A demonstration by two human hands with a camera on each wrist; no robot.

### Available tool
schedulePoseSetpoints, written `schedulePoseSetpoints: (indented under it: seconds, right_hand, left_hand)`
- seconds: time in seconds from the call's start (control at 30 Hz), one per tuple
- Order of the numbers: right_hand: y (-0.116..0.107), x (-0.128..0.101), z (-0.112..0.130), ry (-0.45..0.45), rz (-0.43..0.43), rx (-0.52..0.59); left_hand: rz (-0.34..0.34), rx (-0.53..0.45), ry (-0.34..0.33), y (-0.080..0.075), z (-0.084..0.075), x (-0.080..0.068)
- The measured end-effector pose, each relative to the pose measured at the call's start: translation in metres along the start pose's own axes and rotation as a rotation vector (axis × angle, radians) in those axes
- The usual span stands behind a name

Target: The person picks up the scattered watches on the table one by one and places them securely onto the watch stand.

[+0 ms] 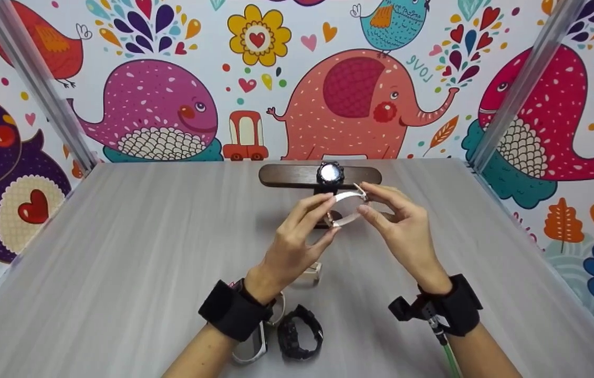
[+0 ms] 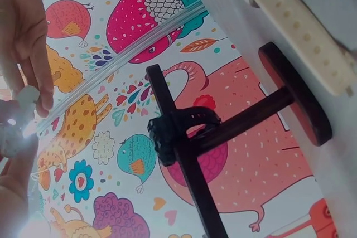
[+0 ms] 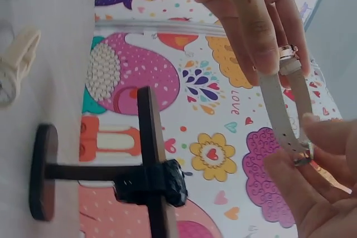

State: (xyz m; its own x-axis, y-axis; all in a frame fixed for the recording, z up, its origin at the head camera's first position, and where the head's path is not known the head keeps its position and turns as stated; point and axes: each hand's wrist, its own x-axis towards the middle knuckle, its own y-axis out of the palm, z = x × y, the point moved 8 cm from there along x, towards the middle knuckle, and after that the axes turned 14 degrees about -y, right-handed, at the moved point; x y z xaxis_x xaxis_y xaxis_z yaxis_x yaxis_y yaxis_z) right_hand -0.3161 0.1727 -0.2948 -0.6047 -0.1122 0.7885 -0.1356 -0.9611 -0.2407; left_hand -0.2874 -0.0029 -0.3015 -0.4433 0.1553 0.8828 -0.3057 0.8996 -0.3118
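Observation:
Both hands hold up a watch with a pale strap (image 1: 348, 198) just in front of a dark wooden T-shaped stand (image 1: 286, 176). My left hand (image 1: 331, 216) pinches the strap's left side between fingers and thumb. My right hand (image 1: 362, 199) pinches the right end by the metal buckle. In the right wrist view the pale strap (image 3: 279, 110) hangs as a loop between fingertips above and below. A black watch (image 1: 330, 173) is wrapped round the stand's crossbar; it shows as a black watch (image 3: 153, 185) on the stand (image 3: 148, 132) in the right wrist view and as a black watch (image 2: 167, 132) in the left wrist view.
Three more watches lie on the grey table (image 1: 118, 252) near my wrists: a black one (image 1: 302, 333), a silver one (image 1: 252, 349) and a beige one (image 1: 310, 275). Bright cartoon-animal walls close off the back and sides, with metal posts (image 1: 39, 89) at the corners.

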Motion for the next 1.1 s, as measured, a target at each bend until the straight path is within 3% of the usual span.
schedulePoseSetpoints:
  seconds: [0.1, 0.27, 0.4, 0.6, 0.8, 1.1]
  right_hand:
    - [0.003, 0.001, 0.011, -0.124, 0.064, -0.065]
    - [0.021, -0.004, 0.033, -0.394, 0.239, -0.328]
    - [0.038, -0.012, 0.04, -0.517, 0.321, -0.476]
    - [0.047, -0.018, 0.039, -0.55, 0.303, -0.563]
    - [0.046, -0.019, 0.036, -0.567, 0.253, -0.555]
    - [0.046, -0.019, 0.03, -0.553, 0.249, -0.505]
  left_hand:
    - [0.034, 0.028, -0.022, 0.001, 0.001, 0.002]
    - [0.143, 0.1, -0.083, 0.006, 0.002, 0.003]
    - [0.218, 0.153, -0.115, 0.009, -0.001, 0.001]
    - [0.252, 0.22, -0.097, 0.01, -0.007, 0.0]
    - [0.26, 0.192, -0.124, 0.008, -0.007, 0.002]
    - [0.236, 0.168, -0.137, 0.006, -0.007, 0.002]
